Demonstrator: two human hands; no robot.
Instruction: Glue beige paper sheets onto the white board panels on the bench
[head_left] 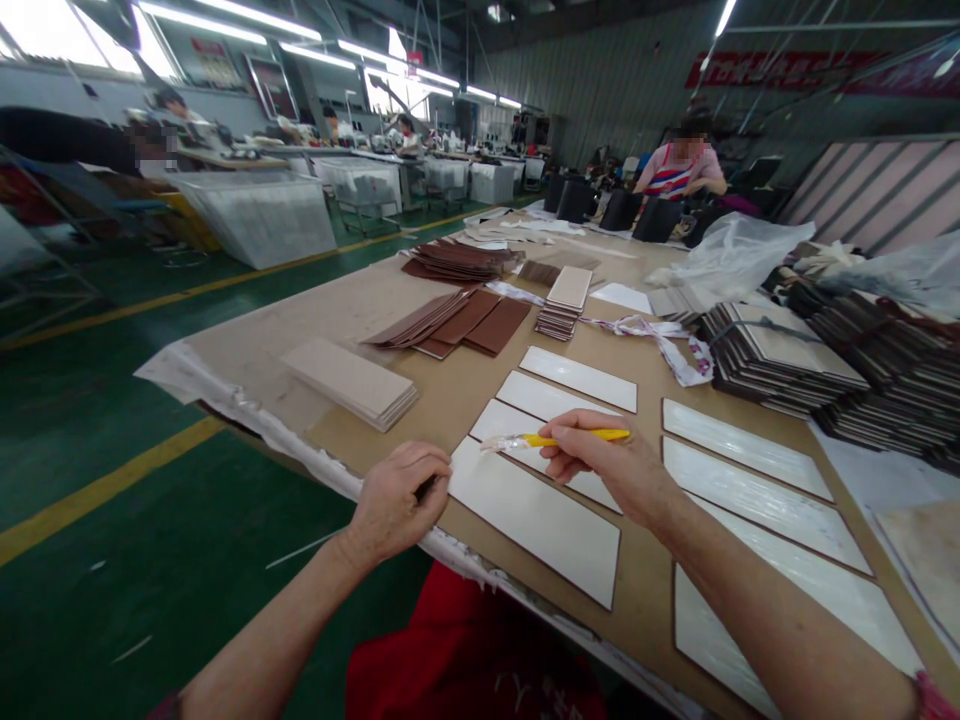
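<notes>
Pinching a yellow-handled brush point(577, 437) in the right grip point(607, 465), with fingers closed firmly on the handle and the bristle end pointing left, just above a row of white panels point(536, 520). Resting the left grip point(394, 505), curled nearly closed, at the near corner of the closest panel by the tabletop point(450, 390) edge; hard to tell whether anything sits inside it.

Spread across brown paper covering the tabletop: more white panels to the right, a beige stack point(352, 380) to the left, fanned brown sheets point(465, 322) and a small pile of cards point(566, 300) farther back. Heaped along the right side, dark bundled stacks point(780, 355) and a clear plastic bag point(739, 250).

Beyond, a large workshop with a green floor point(112, 400) marked by a yellow line point(97, 490), white bins point(259, 215) and strip lights point(315, 50) overhead. Seated at the far end, a co-worker point(679, 170) in a striped top.
</notes>
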